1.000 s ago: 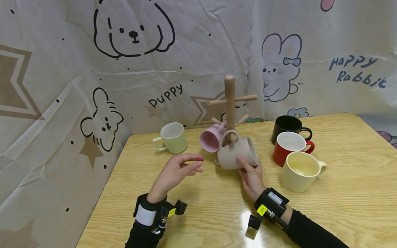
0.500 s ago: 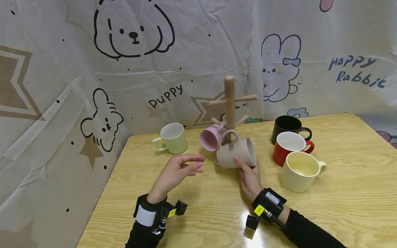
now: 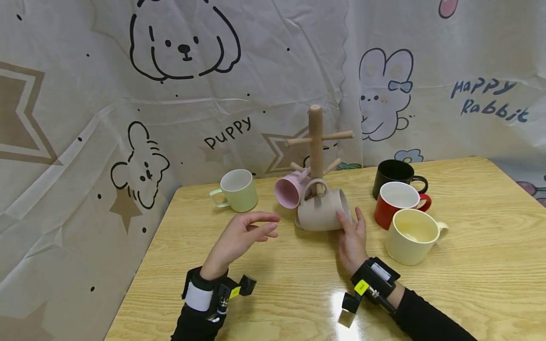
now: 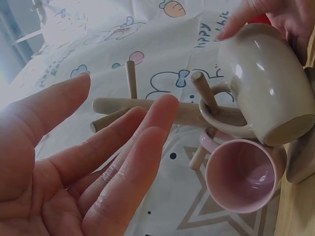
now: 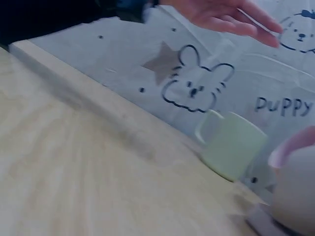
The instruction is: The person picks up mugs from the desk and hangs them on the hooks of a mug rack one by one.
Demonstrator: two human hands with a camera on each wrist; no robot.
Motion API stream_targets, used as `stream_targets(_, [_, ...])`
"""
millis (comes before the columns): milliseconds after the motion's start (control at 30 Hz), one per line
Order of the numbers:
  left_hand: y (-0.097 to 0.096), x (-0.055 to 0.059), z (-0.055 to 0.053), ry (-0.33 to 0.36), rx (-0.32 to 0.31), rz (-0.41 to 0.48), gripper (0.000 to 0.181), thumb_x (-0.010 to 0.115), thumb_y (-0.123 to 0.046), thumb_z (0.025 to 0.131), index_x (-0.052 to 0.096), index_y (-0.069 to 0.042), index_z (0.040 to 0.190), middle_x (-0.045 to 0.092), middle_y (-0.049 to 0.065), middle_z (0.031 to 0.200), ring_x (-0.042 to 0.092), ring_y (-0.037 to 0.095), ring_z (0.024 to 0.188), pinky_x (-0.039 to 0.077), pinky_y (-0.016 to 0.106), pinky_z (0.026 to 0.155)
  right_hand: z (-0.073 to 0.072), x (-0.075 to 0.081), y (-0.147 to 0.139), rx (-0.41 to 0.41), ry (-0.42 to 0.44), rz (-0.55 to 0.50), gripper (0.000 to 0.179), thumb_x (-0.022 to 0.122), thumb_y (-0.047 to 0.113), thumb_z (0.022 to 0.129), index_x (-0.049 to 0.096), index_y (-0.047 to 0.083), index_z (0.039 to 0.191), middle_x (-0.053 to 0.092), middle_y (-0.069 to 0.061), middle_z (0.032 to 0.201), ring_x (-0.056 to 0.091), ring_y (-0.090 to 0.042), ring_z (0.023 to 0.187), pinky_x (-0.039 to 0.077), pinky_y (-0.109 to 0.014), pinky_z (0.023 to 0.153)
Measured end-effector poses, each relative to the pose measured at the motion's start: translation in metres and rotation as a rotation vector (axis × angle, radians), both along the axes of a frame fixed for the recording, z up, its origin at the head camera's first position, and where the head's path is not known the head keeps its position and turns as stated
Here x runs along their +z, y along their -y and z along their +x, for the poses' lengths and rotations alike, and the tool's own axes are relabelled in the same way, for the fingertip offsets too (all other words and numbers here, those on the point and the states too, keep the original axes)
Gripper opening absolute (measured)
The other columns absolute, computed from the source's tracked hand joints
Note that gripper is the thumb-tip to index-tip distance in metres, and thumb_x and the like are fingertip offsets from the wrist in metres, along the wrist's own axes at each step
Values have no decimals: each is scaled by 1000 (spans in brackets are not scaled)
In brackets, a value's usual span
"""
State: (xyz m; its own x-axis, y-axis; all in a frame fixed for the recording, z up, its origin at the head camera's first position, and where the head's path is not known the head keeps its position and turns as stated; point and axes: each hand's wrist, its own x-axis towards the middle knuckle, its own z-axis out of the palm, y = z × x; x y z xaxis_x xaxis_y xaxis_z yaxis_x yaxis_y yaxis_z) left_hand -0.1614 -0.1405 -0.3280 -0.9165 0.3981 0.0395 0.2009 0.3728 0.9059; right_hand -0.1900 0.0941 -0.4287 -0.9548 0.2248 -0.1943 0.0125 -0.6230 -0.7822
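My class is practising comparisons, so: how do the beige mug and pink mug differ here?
Size: the beige mug looks larger than the pink mug.
Opening: in the head view, the beige mug's faces right, while the pink mug's faces the camera and slightly left.
Hands: the right hand is at the beige mug; neither hand is at the pink mug.
Shared: both hang by their handles on the rack.

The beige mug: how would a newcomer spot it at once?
Find the wooden rack on the table. At its near side, the beige mug hangs sideways, handle looped over a low peg, by the right hand. Unlike the pink mug beside it, it opens rightward.
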Motion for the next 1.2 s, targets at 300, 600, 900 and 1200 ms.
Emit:
stream_targets(300, [4, 1, 0, 6, 7, -5, 41, 55, -33, 86, 59, -4, 114, 63, 14, 112, 62, 15, 85, 51, 37, 79, -8, 12, -25, -88, -13, -51, 82, 57, 31, 84, 3, 15, 144, 17, -6, 150, 23, -12, 131, 18, -25, 108])
stream_targets(600, [8, 3, -1, 28, 28, -16, 36, 53, -30, 87, 59, -8, 115, 62, 11, 114, 62, 15, 86, 50, 38, 81, -5, 40, -32, -141, -139, 142, 70, 59, 29, 83, 22, 13, 141, 25, -5, 147, 28, -10, 127, 18, -29, 109])
stream_targets(900, [9, -3, -6, -24, 26, -60, 37, 56, -31, 85, 60, -5, 113, 63, 14, 110, 62, 14, 83, 51, 37, 78, -14, 151, -43, -128, -526, 761, 31, 64, 18, 79, 60, 2, 106, 59, -9, 107, 53, -19, 101, 43, -27, 90])
stream_targets(1200, [9, -7, -5, -113, 40, -201, 37, 59, -36, 82, 64, -9, 107, 66, 8, 102, 61, 11, 76, 51, 34, 73, -77, 241, -48, 499, -640, 1555, 62, 57, 25, 85, 31, 7, 138, 39, -16, 139, 39, -26, 122, 32, -42, 103])
